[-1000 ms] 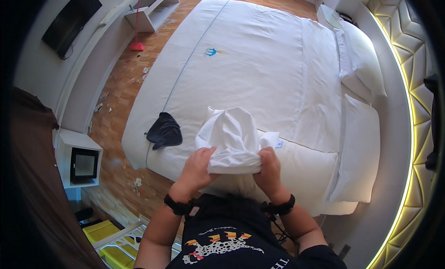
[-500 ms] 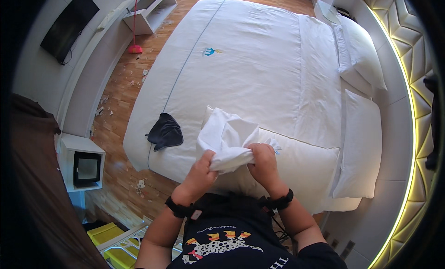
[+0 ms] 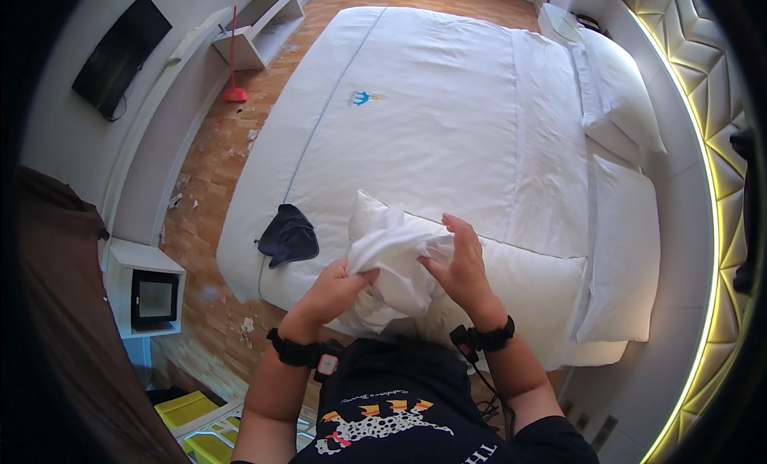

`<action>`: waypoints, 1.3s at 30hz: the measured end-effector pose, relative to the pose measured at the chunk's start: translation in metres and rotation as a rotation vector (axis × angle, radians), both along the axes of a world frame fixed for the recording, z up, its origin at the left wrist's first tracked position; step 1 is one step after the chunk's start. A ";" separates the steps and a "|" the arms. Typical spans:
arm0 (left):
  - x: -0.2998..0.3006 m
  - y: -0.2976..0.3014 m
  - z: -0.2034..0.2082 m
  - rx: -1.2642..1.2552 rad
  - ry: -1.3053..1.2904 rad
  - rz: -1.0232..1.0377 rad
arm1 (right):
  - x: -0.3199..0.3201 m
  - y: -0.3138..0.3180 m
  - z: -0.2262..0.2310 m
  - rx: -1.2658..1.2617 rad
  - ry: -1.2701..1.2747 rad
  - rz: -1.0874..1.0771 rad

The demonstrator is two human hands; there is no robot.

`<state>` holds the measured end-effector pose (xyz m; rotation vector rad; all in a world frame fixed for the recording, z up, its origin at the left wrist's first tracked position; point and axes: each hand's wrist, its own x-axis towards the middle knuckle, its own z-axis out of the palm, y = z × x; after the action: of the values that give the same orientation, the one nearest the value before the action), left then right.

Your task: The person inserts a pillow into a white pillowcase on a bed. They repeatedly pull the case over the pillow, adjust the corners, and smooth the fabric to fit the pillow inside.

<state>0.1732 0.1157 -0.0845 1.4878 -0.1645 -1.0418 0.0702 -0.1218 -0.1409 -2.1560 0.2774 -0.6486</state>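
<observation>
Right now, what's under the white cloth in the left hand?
A white pillow lies beneath the white cloth in the left hand, showing beyond it to the right. Whatever the cloth covers can't be seen.

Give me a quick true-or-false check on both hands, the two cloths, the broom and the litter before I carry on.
1. The left hand holds the white cloth. True.
2. The right hand is clenched into a fist. False: its grip is open.
3. The red broom stands to the left of the bed. True.
4. The dark cloth hangs from the wall. False: it lies on the bed.
5. Litter is scattered on the wooden floor. True.
</observation>
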 end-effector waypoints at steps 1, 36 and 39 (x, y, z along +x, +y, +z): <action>0.000 -0.006 0.003 -0.027 0.005 0.096 | -0.001 0.002 0.001 -0.044 -0.059 -0.022; -0.008 -0.010 -0.008 -0.303 -0.130 0.416 | 0.014 0.038 0.033 0.463 -0.040 0.371; 0.005 0.004 -0.026 -0.088 -0.415 0.428 | 0.012 0.033 0.026 0.410 -0.137 0.159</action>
<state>0.1784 0.1199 -0.1101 1.5564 -0.1714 -0.3732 0.0820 -0.0887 -0.1147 -1.7137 0.1472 -0.5875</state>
